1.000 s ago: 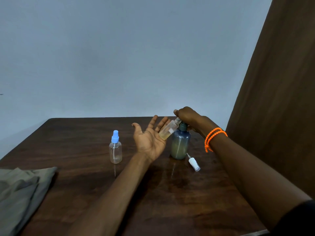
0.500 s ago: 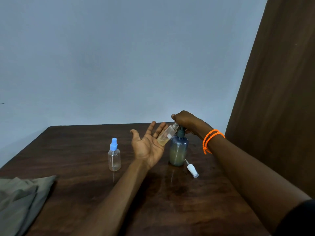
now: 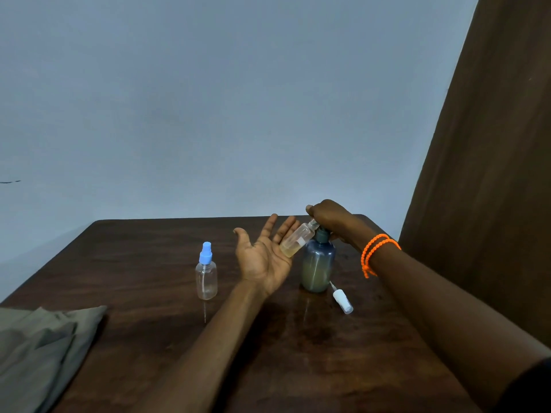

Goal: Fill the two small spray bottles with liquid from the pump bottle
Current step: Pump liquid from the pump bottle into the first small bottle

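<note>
Palm up, the left hand (image 3: 265, 257) is held out over the dark wooden table (image 3: 298, 353), its fingers straight and spread, thumb out to the side. An uncapped small spray bottle (image 3: 296, 239) lies tilted across those fingers, a shallow layer of yellowish liquid in its lower end, its open neck raised toward the head of the pump bottle (image 3: 317, 263). How the little bottle stays put on the straight fingers is hard to tell.

The right hand (image 3: 326, 217) reaches in from the right, an orange beaded bracelet (image 3: 376, 252) at its wrist. It sits on top of the pump head with fingers curled down over it. The pump bottle stands upright on the table, just beside the left palm.

A white spray cap (image 3: 343, 301) with its thin tube lies on the table by the foot of the pump bottle. The second small spray bottle (image 3: 206, 274), clear with its blue cap on, stands upright to the left of the left hand. A grey-green cloth (image 3: 38, 350) lies at the near left corner.

Compared with half a second ago, both hands and all the bottles hold nearly the same places; nothing on the table has shifted.
</note>
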Motion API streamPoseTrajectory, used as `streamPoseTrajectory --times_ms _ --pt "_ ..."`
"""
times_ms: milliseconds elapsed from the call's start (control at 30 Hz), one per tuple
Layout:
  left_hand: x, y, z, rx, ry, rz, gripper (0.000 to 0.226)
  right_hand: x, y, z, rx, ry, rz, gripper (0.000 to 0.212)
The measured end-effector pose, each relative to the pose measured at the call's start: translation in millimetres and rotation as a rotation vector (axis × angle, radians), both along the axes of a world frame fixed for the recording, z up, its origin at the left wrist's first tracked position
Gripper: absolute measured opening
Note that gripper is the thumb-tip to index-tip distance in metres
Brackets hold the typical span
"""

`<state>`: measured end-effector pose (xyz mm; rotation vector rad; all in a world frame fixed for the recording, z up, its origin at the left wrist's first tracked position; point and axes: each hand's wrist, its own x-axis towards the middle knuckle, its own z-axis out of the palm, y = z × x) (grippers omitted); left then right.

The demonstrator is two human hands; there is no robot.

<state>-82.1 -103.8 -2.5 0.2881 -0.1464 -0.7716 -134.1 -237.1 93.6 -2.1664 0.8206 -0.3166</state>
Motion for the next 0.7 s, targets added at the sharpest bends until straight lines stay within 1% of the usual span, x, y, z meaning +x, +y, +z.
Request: streamPoseTrajectory --times_ms 100,200,333,400,533,700 --pt "0.0 -1.1 0.1 0.006 -0.005 -0.008 0.093 0.1 1.6 7.4 -0.03 0.017 0.017 0.026" --pt "1.5 -0.9 0.1 0.018 -0.013 0.002 0.093 0.6 2.1 2.2 0.016 0.001 0.03 0.024" --pt "-1.0 -0.8 -1.0 0.025 -0.015 -0.01 0.093 -2.1 4.4 7.5 -0.02 0.069 0.023 0.022" --pt "-0.4 -1.6 0.1 0.03 -0.021 -0.012 0.093 -1.1 4.1 8.9 -0.009 0.051 0.021 0.022" --pt "2.5 0.4 0.8 0.02 -0.005 0.002 0.093 -3.5 3.0 -0.9 0.079 -0.026 -0.003 0.025" --pt "-2.4 0.6 1.8 0.035 -0.017 -0.013 0.093 -3.1 3.3 6.2 0.055 -0.001 -0.008 0.025"
